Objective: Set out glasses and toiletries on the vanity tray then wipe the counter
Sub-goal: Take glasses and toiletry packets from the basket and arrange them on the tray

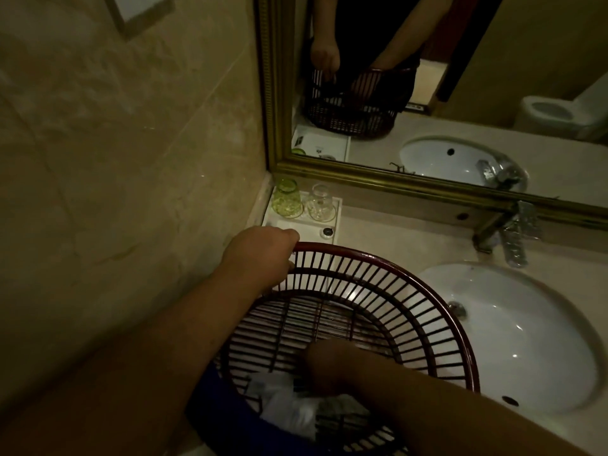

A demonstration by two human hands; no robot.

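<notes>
Tray: white, set in the counter corner against the wall, below the mirror frame. On its far edge stand two glasses side by side, mouths down: green glass at the corner, clear glass just beside it at 3 o'clock. A small round cap-like item lies at the tray's near right corner (too small to identify).

Basket: dark red, slatted, at 6 o'clock from the tray, its far rim overlapping the tray's near edge.

Left hand: forearm extended from 7 o'clock, fingers curled over the basket rim at its 11 o'clock point, gripping it.

Right hand: arm enters from 4 o'clock, hand down inside the basket; blurred, so its grip cannot be told. White packets lie in the basket bottom beside it.

Sink: at 3 o'clock from the basket, with the faucet at its 12 o'clock.
</notes>
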